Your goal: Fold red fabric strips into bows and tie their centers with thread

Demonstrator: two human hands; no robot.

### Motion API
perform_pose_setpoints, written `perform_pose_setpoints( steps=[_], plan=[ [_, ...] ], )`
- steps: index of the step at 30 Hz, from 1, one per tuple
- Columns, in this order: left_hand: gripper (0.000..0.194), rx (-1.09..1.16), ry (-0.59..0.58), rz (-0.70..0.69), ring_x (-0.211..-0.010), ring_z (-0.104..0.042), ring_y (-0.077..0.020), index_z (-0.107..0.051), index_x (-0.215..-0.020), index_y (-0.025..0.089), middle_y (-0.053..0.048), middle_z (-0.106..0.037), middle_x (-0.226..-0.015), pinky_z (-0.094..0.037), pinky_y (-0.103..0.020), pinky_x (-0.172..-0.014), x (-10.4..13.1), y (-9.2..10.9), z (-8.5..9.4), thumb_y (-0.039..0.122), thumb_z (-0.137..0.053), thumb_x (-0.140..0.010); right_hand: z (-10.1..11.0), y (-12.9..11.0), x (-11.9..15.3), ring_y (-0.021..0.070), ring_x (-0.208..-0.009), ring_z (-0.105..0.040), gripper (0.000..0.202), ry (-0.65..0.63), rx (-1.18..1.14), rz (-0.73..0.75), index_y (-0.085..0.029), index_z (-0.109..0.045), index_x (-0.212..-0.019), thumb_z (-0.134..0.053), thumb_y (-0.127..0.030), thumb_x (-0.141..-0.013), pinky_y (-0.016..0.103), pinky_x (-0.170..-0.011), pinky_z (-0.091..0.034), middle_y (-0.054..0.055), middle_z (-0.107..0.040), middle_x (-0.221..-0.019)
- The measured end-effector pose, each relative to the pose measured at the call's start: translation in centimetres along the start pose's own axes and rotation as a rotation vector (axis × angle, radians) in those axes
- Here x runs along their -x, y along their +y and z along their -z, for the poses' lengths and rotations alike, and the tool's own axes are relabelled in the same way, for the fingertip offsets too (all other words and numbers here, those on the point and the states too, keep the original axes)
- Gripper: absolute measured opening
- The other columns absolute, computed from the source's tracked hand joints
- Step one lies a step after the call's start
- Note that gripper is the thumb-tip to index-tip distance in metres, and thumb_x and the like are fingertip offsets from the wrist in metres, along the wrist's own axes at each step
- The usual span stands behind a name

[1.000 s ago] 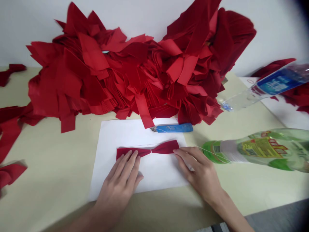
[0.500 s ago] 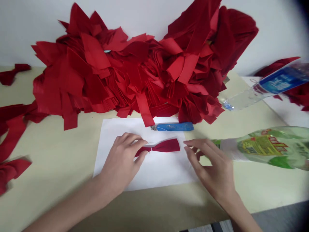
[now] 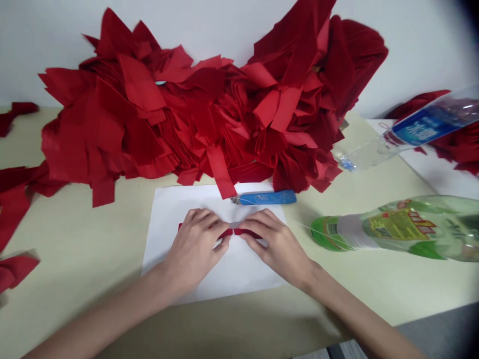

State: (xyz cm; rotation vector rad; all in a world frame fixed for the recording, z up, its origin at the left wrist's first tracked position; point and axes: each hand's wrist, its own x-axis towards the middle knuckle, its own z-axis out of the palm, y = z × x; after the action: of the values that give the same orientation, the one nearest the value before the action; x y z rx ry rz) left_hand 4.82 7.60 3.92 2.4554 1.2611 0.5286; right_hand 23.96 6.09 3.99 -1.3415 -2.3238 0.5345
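Observation:
A strip of red fabric (image 3: 224, 233), cinched at its middle with white thread, lies over a sheet of white paper (image 3: 164, 207). My left hand (image 3: 200, 242) pinches its left half, thumb and fingers close to the tied middle. On the other side my right hand (image 3: 275, 242) grips the right half, and most of the strip is hidden under the fingers. White thread (image 3: 307, 227) runs from near my right hand to the green plastic bottle (image 3: 389, 227). Just beyond the hands sits a blue-handled thread cutter (image 3: 267, 197).
A big heap of red fabric strips (image 3: 194, 114) fills the back of the table (image 3: 112, 249). A clear bottle with a blue label (image 3: 419, 127) lies at the right. More red pieces (image 3: 17, 271) lie at the left edge.
My right hand has moved left from beside the green bottle and taken hold of the strip's right half. My left hand keeps its pinch. The view has shifted slightly.

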Motion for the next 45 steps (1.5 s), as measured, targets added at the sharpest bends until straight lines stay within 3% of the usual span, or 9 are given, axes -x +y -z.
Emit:
perform_pose_setpoints(
  steps=[7, 18, 23, 28, 30, 32, 37, 41, 45],
  plan=[
    [0.011, 0.050, 0.014, -0.029, -0.080, -0.055, -0.0198, -0.066, -0.085, 0.018, -0.002, -0.063, -0.075, -0.043, -0.039, -0.075, 0.4, 0.4, 0.3, 0.016, -0.055, -0.084, 0.5, -1.2, -0.2, 0.0187, -0.088, -0.056, 0.013, 0.077, -0.149, 0.032, -0.020, -0.062, -0.098, -0.057, -0.022, -0.085, 0.036, -0.078, -0.050, 0.004, -0.065, -0.091],
    [0.010, 0.026, 0.014, -0.081, -0.082, -0.055, -0.0213, -0.065, -0.081, 0.017, -0.003, -0.062, -0.074, -0.044, -0.041, -0.076, 0.6, 0.9, 0.8, 0.016, -0.056, -0.084, 0.4, -1.4, -0.1, 0.0149, -0.078, -0.056, 0.009, 0.056, -0.178, 0.085, -0.015, -0.063, -0.087, -0.055, -0.019, -0.087, 0.029, -0.073, -0.047, 0.004, -0.065, -0.082],
    [0.012, 0.070, 0.041, -0.153, -0.083, -0.057, -0.0200, -0.063, -0.077, 0.017, -0.003, -0.064, -0.077, -0.044, -0.039, -0.080, 0.7, 0.8, 0.7, 0.015, -0.054, -0.084, 0.9, -1.5, -0.4, 0.0116, -0.069, -0.053, 0.013, -0.042, -0.271, -0.074, -0.017, -0.062, -0.082, -0.052, -0.020, -0.089, 0.024, -0.066, -0.044, 0.001, -0.060, -0.074],
    [0.014, 0.146, 0.063, -0.272, -0.085, -0.059, -0.0171, -0.063, -0.080, 0.017, -0.001, -0.066, -0.078, -0.042, -0.037, -0.085, 0.6, 0.9, 1.1, 0.010, -0.052, -0.085, 2.2, -1.0, -0.9, 0.0091, -0.064, -0.053, 0.014, -0.253, -0.406, -0.198, -0.018, -0.060, -0.079, -0.050, -0.021, -0.089, 0.020, -0.059, -0.044, -0.003, -0.061, -0.072],
    [0.014, 0.125, 0.048, -0.267, -0.085, -0.059, -0.0181, -0.064, -0.080, 0.017, -0.002, -0.066, -0.077, -0.042, -0.038, -0.084, 0.6, 1.0, 1.4, 0.012, -0.052, -0.085, 2.7, -1.0, -0.9, 0.0097, -0.066, -0.055, 0.013, -0.240, -0.396, -0.171, -0.018, -0.060, -0.081, -0.051, -0.023, -0.090, 0.021, -0.062, -0.045, -0.002, -0.062, -0.074],
    [0.014, 0.103, 0.029, -0.230, -0.085, -0.058, -0.0196, -0.065, -0.079, 0.016, -0.003, -0.065, -0.077, -0.043, -0.039, -0.081, 0.6, 1.0, 1.6, 0.014, -0.052, -0.085, 3.0, -1.2, -0.8, 0.0120, -0.077, -0.057, 0.009, -0.148, -0.343, -0.076, -0.019, -0.060, -0.087, -0.055, -0.026, -0.088, 0.025, -0.071, -0.048, 0.001, -0.064, -0.084],
    [0.016, 0.122, -0.008, -0.176, -0.084, -0.057, -0.0195, -0.064, -0.075, 0.016, -0.004, -0.066, -0.080, -0.044, -0.039, -0.080, 0.5, 0.8, 1.7, 0.016, -0.053, -0.086, 2.6, -2.6, -0.1, 0.0188, -0.087, -0.057, 0.014, -0.043, -0.008, 0.218, -0.015, -0.061, -0.092, -0.055, -0.027, -0.088, 0.035, -0.078, -0.048, 0.007, -0.064, -0.089],
    [0.016, 0.110, -0.040, -0.166, -0.084, -0.057, -0.0190, -0.063, -0.074, 0.016, -0.004, -0.065, -0.080, -0.043, -0.039, -0.081, 0.6, 0.8, 1.7, 0.015, -0.052, -0.086, 1.9, -3.2, 0.1, 0.0186, -0.080, -0.057, 0.018, -0.038, 0.135, 0.247, -0.012, -0.063, -0.087, -0.047, -0.015, -0.091, 0.034, -0.073, -0.048, 0.007, -0.063, -0.082],
    [0.017, 0.082, -0.077, -0.179, -0.083, -0.056, -0.0184, -0.062, -0.076, 0.018, -0.003, -0.063, -0.079, -0.042, -0.040, -0.083, 0.7, 0.9, 1.8, 0.016, -0.050, -0.088, 2.0, -3.3, -0.2, 0.0179, -0.078, -0.057, 0.020, -0.071, 0.117, 0.213, -0.013, -0.063, -0.085, -0.044, -0.014, -0.091, 0.033, -0.071, -0.048, 0.007, -0.063, -0.079]
  ],
)
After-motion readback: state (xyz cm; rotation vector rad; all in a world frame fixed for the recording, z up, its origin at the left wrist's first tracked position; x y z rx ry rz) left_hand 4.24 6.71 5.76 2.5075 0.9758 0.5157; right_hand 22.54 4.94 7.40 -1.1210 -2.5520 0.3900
